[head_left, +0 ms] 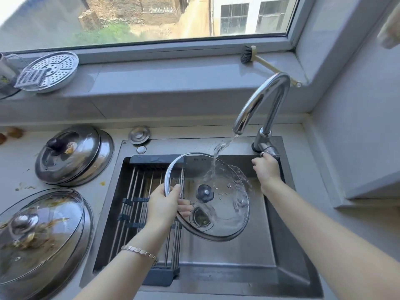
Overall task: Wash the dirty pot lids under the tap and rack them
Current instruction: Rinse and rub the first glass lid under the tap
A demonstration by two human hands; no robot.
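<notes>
Stained countertop (19,161), sink (227,263), tap (266,94), sunlit window (151,18)

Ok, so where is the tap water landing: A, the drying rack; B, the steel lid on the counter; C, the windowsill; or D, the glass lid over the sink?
D: the stream from the tap splashes onto the glass lid that the left hand holds by its rim.

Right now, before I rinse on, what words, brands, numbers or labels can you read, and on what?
No text is legible.
Back wall of the stainless steel sink, behind the round glass lid: small dark marks, too small and blurred to read.
On the curved chrome tap: no marking visible.
</notes>
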